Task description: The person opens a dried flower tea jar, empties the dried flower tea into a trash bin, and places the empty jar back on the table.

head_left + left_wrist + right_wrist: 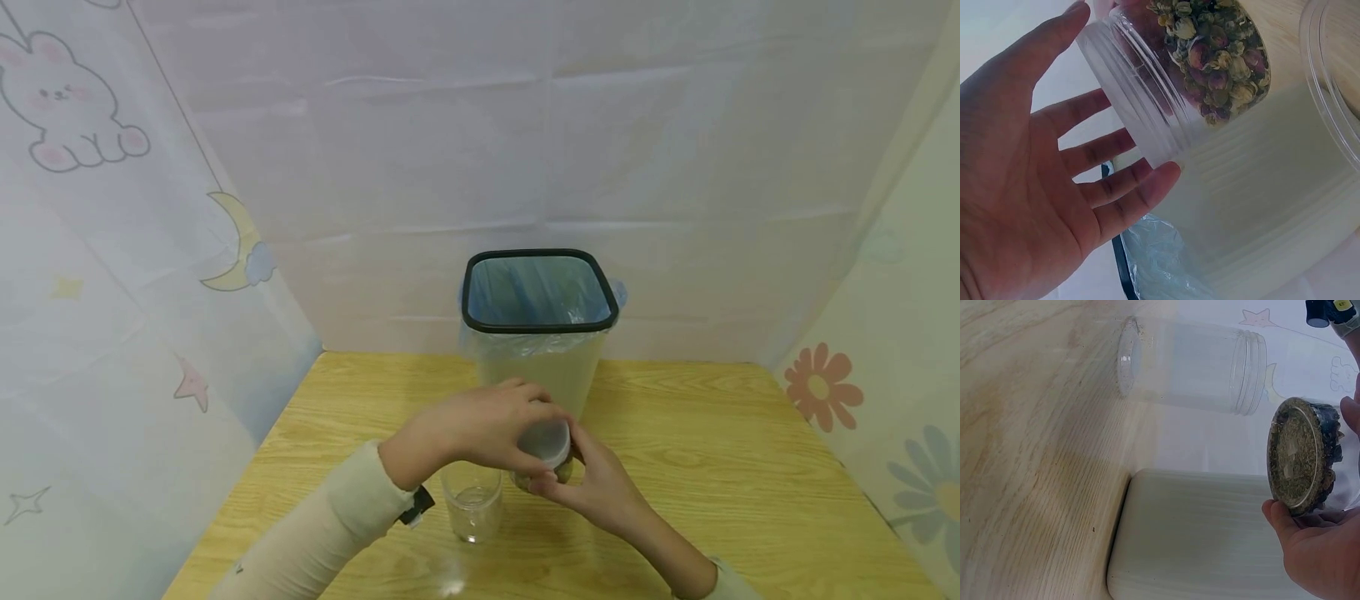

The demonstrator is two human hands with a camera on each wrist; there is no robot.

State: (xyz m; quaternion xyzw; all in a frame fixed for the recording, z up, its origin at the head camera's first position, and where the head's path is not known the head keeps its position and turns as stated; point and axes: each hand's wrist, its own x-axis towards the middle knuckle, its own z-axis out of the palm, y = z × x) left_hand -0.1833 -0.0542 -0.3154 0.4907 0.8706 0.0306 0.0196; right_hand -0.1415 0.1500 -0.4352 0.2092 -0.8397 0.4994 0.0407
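Note:
A clear jar of dried flowers and buds (1216,69) is held up above the table, topped by a frosted white lid (545,442). My left hand (483,427) grips this lid from above, thumb on one side and fingers on the other. Lower down, my right hand (603,492) holds the jar's body; the right wrist view shows its base (1297,456) tilted, with fine bits settled inside. Beside them a lidless clear jar (475,510) stands upright on the table, with nothing visible in it; my left forearm passes close to it.
Behind the hands stands a pale trash bin (558,367) with a black rim (540,328) and a bluish plastic liner (536,292). The wood-grain table (697,467) ends at a printed cloth backdrop (390,167) at the back and sides.

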